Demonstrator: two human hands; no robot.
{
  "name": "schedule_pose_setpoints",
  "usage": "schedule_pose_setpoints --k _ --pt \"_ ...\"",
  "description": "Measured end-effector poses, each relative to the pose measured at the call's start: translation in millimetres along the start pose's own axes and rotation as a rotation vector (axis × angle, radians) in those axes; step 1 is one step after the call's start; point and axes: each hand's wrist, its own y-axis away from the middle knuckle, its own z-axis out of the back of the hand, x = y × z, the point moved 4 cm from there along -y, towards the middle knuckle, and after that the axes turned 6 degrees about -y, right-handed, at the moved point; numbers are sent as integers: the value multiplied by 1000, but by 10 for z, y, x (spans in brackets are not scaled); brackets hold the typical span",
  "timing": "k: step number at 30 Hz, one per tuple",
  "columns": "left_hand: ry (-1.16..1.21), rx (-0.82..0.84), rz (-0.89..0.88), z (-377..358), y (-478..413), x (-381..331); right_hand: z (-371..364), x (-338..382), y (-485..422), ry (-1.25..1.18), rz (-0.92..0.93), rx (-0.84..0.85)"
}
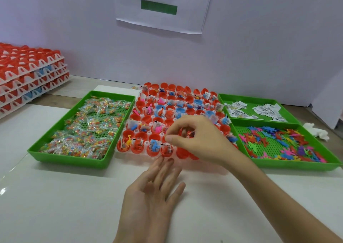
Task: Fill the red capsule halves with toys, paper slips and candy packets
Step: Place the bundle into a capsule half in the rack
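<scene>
Right hand (194, 136) over front red capsule halves (182, 152), fingertips pinched, contents unclear. Left hand (154, 192) flat-open at their front edge. Open desk (65, 205) nearside; green trays (70, 159) flank.

Rows of red capsule halves (141, 136) sit open side up in a white rack (147, 142), many holding toys and slips. Candy packets (87, 127) fill the left green tray (81, 162). Paper slips (259, 110) lie in the far right tray (259, 99), and colourful plastic toys (282, 142) in the near right tray (297, 165).
</scene>
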Motion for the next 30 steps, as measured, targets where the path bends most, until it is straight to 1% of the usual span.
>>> schedule_pose_setpoints --k 2,5,7,8,9,10,12,13,14,15,16,17,18,19,20,21,22,26,30 --pt "-7 -13 5 22 13 13 115 -38 6 -61 20 -99" --pt "-47 -20 35 97 52 16 402 -230 8 -103 21 -326" --pt "-141 35 36 152 111 -30 650 -457 -8 -101 -22 -494" --pt "-219 63 3 180 140 -91 780 -587 -29 -77 -54 -568" --pt "-317 89 -68 194 175 -194 907 -730 -65 -41 -97 -628" --pt "-419 104 -183 174 212 -357 1030 -875 -108 5 -143 -675" --pt "-653 94 -529 90 256 -811 1250 -1151 -202 110 -231 -732" --pt "-834 51 -724 34 240 -1055 1344 -1280 -250 159 -268 -734" --pt "-1040 -46 -891 -18 199 -1287 1411 -1396 -305 203 -300 -714" --pt "-1239 -178 -1010 -57 103 -1503 1456 -1496 -363 241 -334 -684" --pt "-1424 -306 -1071 -87 -37 -1687 1493 -1588 -417 275 -376 -647" --pt "-1601 -404 -1055 -106 -203 -1837 1517 -1682 -466 306 -428 -602" --pt "-1763 -467 -970 -101 -383 -1948 1528 -1772 -508 339 -484 -549" --pt "-1891 -490 -848 -70 -559 -2010 1524 -1852 -535 372 -538 -490" --pt "-1979 -480 -728 -33 -705 -2033 1508 -1919 -551 403 -583 -431" --pt "-2033 -471 -654 -5 -805 -2029 1489 -1972 -562 429 -606 -393" --pt "-2054 -480 -636 3 -860 -2016 1476 -2012 -569 446 -607 -385" --pt "-1981 -582 -783 31 -906 -1981 1459 -2036 -578 442 -525 -480" --pt "-1917 -622 -854 71 -857 -1978 1461 -1994 -590 472 -479 -496"
